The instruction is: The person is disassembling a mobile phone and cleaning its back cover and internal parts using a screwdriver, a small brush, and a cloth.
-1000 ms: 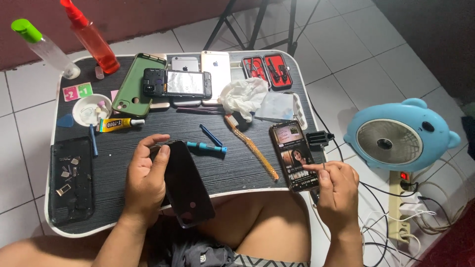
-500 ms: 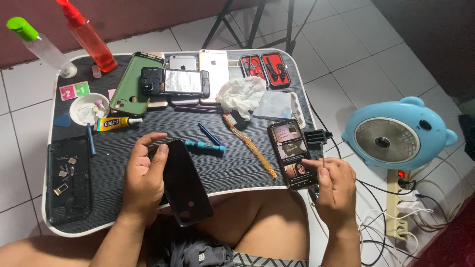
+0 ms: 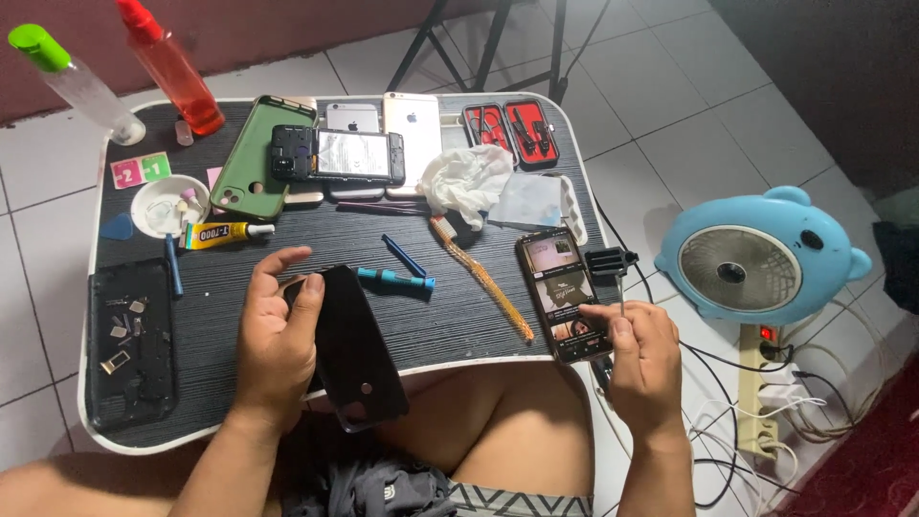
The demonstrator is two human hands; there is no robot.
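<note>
Black and glossy, a flat rectangular phone panel [image 3: 354,349] leans against the near edge of a dark wood-grain lap table [image 3: 459,316], its lower end over the person's lap. The left hand [image 3: 278,335] grips its left edge, thumb lifted, fingers curled on the glass. Since a second ago, this hand has shifted slightly along the panel, which sits much as before. The right hand [image 3: 641,369] has moved little, index finger stretched, touching the lit screen of a black smartphone [image 3: 565,292] at the table's right edge. Far left lie a small pink-and-green square packet [image 3: 141,171] and a yellow glue tube [image 3: 225,233]. A red-topped spray bottle [image 3: 172,67] stands behind.
</note>
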